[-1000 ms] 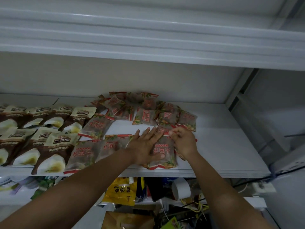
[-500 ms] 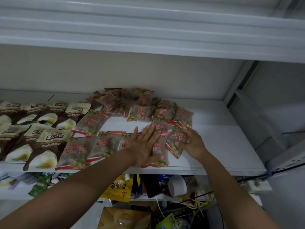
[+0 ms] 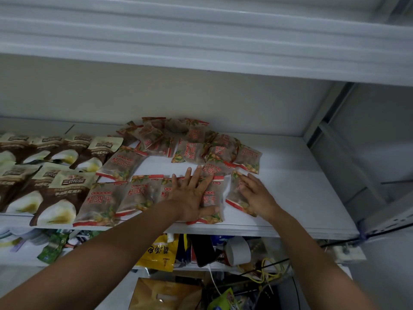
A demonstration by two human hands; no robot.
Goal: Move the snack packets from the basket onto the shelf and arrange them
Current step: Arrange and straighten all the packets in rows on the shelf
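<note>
Pressing flat, left hand [image 3: 192,198], fingers straight, pins a front-row snack packet [image 3: 212,204] marked 桂圆干 in red | right hand [image 3: 257,195], fingers straight too, lies on a tilted packet [image 3: 234,195] just beside | brown packs [image 3: 67,191] at left read 三只松鼠 | white shelf [image 3: 301,198], beige back wall [image 3: 156,97]

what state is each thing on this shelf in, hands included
front row packets: lying flat, overlapping, along the front edge of the shelf
end packet: flat, tilted, out of line
back pile: loose heap, unsorted
brown packets: flat in overlapping rows, at left
left hand: flat, fingers straight, pressing on the front row packets
right hand: fingers straight, resting on the end packet
</note>
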